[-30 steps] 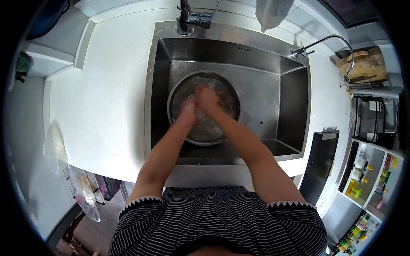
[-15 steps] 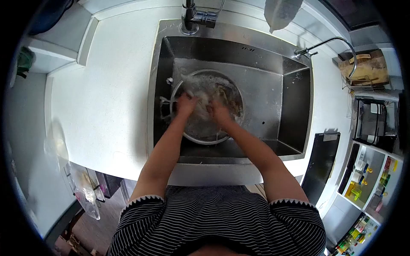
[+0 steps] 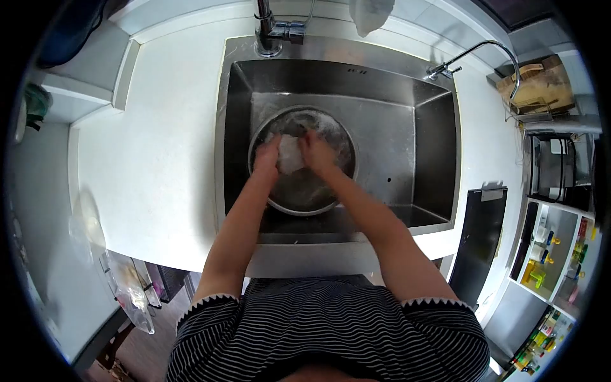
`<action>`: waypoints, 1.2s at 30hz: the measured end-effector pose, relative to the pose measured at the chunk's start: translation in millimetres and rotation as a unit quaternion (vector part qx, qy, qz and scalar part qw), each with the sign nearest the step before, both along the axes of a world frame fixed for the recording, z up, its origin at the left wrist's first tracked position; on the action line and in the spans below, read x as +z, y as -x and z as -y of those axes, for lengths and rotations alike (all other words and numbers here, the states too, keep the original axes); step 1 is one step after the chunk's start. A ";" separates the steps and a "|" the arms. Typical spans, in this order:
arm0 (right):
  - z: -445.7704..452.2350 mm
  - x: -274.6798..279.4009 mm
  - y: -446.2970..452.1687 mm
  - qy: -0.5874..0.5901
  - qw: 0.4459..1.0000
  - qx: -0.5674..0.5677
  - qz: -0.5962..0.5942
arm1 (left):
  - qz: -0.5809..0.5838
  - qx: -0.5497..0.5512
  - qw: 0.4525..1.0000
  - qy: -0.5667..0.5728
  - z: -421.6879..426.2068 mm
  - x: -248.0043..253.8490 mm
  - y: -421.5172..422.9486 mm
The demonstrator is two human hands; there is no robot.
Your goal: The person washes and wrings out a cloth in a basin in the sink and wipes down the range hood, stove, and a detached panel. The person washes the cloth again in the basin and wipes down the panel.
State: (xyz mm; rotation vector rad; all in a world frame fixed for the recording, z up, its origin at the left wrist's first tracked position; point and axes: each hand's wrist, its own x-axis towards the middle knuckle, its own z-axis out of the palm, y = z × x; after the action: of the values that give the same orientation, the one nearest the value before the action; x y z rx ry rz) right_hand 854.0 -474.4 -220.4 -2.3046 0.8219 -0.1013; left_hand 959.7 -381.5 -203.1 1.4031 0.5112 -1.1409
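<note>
Where a loose pale blur spread, a compact white cloth [image 3: 292, 155] now shows between left hand [image 3: 267, 155] and right hand [image 3: 319, 153], which are apart, grip too blurred to tell, within the basin [image 3: 304, 212] around them; handling seems unfinished

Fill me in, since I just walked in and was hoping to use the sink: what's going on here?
A person in a striped top has both bare hands in a round metal basin, which sits toward the left side of the stainless steel sink. The left hand and right hand are on either side of a whitish item, perhaps a cloth; blur hides how firmly it is held.
</note>
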 end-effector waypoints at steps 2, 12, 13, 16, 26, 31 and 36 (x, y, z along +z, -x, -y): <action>4.4 -3.9 13.5 -0.089 0.985 -0.145 0.038 | 0.142 -0.102 0.983 -0.060 1.9 49.9 -8.8; 27.3 84.9 42.4 0.062 0.986 0.146 -0.046 | 0.053 -0.336 0.936 0.089 -25.5 63.7 17.4; 25.7 115.0 48.4 0.101 0.977 0.188 -0.012 | -0.023 -0.288 0.947 0.140 -20.6 58.3 28.5; 15.9 134.2 81.2 0.134 0.942 0.292 0.095 | -0.206 -0.079 0.944 0.245 9.3 45.8 63.9; 103.3 225.7 152.5 -0.255 0.928 0.272 -0.012 | -0.287 -0.069 0.891 0.345 95.2 34.4 127.9; 171.8 119.2 166.3 -0.501 0.850 -0.051 0.153 | -0.242 -0.197 0.879 0.360 115.2 82.0 160.5; 131.9 86.0 165.4 -0.668 0.629 -0.219 0.332 | -0.265 -0.177 0.844 0.431 131.0 113.5 182.4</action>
State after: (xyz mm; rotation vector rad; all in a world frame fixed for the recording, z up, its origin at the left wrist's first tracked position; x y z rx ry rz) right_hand 688.6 -606.3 -134.4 -0.5136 0.6328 -0.3758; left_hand 777.3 -512.5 -89.6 0.3779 0.0549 -1.7812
